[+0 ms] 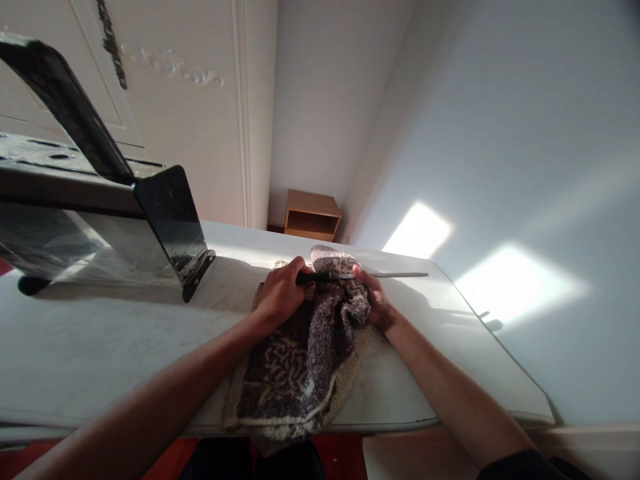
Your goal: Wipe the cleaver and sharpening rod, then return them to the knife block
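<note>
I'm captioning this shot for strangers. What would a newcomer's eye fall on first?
Probably the bright light patches on the right-hand wall. Next, at the centre, the left hand grips a black-handled tool over a bunched brown towel, the tool's long thin shaft passing the right hand. At left, a large black-framed rack stands on the pale tabletop.

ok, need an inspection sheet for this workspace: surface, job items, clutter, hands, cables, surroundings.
Surface: pale table, faintly mottled, partly sunlit and partly in shadow.
Job items: long thin tool with black handle and grey shaft, pointing right; brown-and-cream towel, bunched at the shaft, patterned part spread toward the wearer.
Clutter: black stand with a clear panel, at left.
Hands: left hand grips the handle; right hand holds the towel at the shaft.
Cables: nothing seen.
Surroundings: cream cabinet, wooden box, wall with sunlight patches.
</note>
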The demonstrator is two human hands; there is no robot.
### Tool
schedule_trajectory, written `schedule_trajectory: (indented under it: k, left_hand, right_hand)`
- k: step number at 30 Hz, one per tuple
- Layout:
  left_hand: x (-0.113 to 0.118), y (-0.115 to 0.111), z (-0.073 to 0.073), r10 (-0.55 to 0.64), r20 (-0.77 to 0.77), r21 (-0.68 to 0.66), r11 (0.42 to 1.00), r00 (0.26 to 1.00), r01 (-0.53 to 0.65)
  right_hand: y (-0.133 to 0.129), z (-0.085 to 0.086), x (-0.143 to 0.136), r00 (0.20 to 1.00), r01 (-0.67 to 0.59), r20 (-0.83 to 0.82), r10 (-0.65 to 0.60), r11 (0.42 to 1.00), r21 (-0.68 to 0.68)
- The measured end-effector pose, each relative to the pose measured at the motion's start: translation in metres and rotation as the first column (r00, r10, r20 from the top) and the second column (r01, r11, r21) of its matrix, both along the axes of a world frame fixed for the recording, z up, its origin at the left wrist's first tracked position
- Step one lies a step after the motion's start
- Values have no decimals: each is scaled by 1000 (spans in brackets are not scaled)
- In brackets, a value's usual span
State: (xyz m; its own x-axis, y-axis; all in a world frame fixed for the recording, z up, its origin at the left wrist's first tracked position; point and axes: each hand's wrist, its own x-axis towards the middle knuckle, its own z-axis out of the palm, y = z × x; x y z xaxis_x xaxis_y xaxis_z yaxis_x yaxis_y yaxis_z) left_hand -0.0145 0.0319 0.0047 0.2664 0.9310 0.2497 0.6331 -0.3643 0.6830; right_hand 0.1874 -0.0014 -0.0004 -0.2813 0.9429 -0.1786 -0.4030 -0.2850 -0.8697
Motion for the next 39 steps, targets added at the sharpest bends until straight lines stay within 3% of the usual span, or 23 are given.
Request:
schedule_trajectory:
  k: [4,8,12,16,20,22,25,27,29,31,35,39]
  left_hand:
    - [1,0,1,29,35,-27,999,999,-28]
    - [0,2,-3,17,104,28,999,994,-20]
    - [-1,1,-2,-32,93,48,998,995,27]
    - [-2,-2,4,-54,115,-22,998,992,57]
    - [-4,-1,7,-163,328,-139,966,930,219]
    - [-5,0,7,-211,506,-244,895,836,374]
    - [-6,2,5,-197,742,-363,686,641,631]
    - [-7,3,4,-176,830,-358,558,528,749]
    - [-8,4,2,-164,875,-332,481,455,811]
    - [-9,6,-1,-143,902,-308,448,407,839]
    - [-7,6,-3,-145,916,-269,468,374,842]
    - [-1,-1,-1,-233,855,-253,591,463,766]
  right_hand:
    - [-1,2,-2,1000,-7,0,7,1000,-2]
    - [1,0,-1,1000,-13,-13,12,999,-45]
    - [1,-1,-1,997,73,2,-73,997,-26]
    - [-1,3,-4,992,125,-13,-125,992,-8]
    - [-1,6,-4,989,145,5,-145,989,-20]
    - [1,5,-3,983,181,28,-180,983,-42]
    - [5,5,-1,975,221,58,-215,967,-126]
    - [6,7,-1,974,225,54,-218,954,-196]
    - [7,10,-2,974,228,48,-223,939,-256]
    - [7,13,-3,967,254,58,-248,921,-294]
    - [7,10,-3,957,290,81,-278,919,-268]
    - [3,3,-3,950,307,81,-301,948,-87]
